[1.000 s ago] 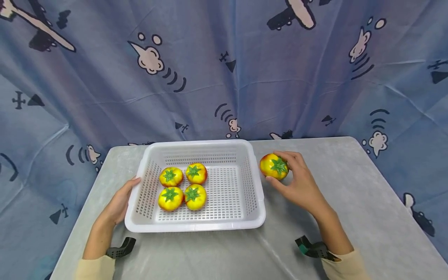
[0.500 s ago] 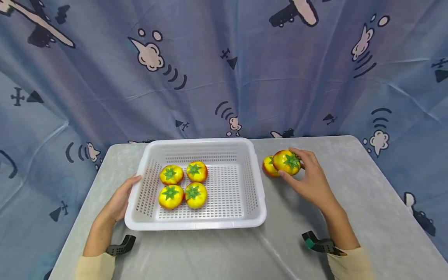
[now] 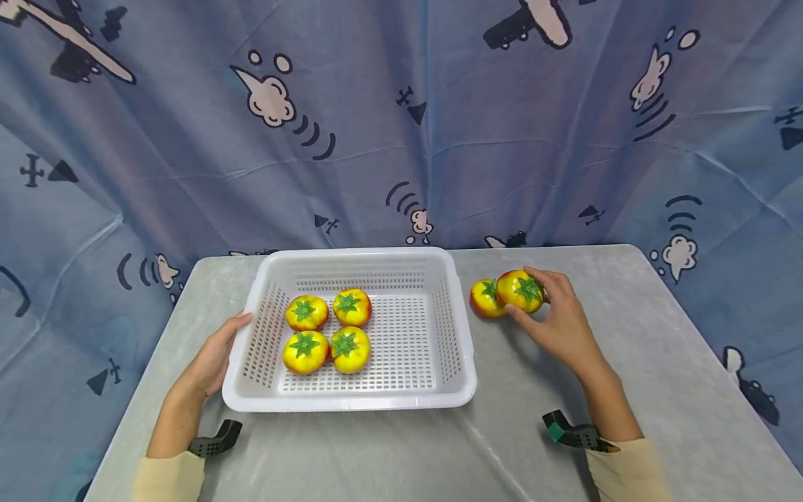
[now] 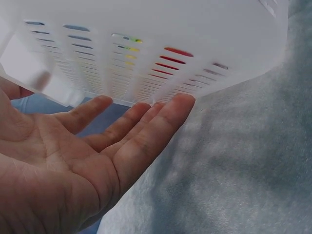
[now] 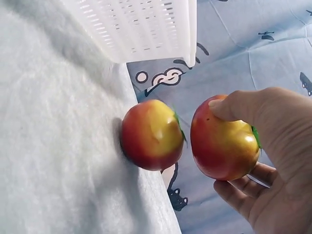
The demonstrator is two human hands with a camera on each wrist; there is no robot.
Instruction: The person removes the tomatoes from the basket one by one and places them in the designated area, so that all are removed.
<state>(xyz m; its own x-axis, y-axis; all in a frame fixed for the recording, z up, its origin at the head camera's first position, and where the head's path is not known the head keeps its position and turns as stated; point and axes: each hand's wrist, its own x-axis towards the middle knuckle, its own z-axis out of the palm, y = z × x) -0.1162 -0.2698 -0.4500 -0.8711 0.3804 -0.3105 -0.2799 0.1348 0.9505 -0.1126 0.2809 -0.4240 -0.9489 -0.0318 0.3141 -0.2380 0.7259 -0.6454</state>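
Observation:
A white slotted plastic basket (image 3: 389,401) holds several yellow-red tomatoes (image 3: 351,350) with green star-shaped tops, grouped in its left half. My left hand (image 3: 213,359) grips the basket's left side, the thumb at the rim; in the left wrist view its fingers (image 4: 146,141) touch the slotted wall from outside. To the right of the basket, my right hand (image 3: 558,321) holds another tomato (image 3: 519,291) between thumb and fingers. In the right wrist view that tomato (image 5: 224,139) is raised off the table, a small gap from a second tomato (image 5: 152,135) lying on the table.
The grey table (image 3: 351,460) ends at a back edge just behind the basket and tomatoes. A blue patterned curtain (image 3: 364,139) hangs behind it. A black band (image 3: 574,434) is worn on each wrist.
My right hand has moved right with its tomato, away from the basket. The tomato on the table, hidden a second ago, has come into view. The left hand and basket stay in place.

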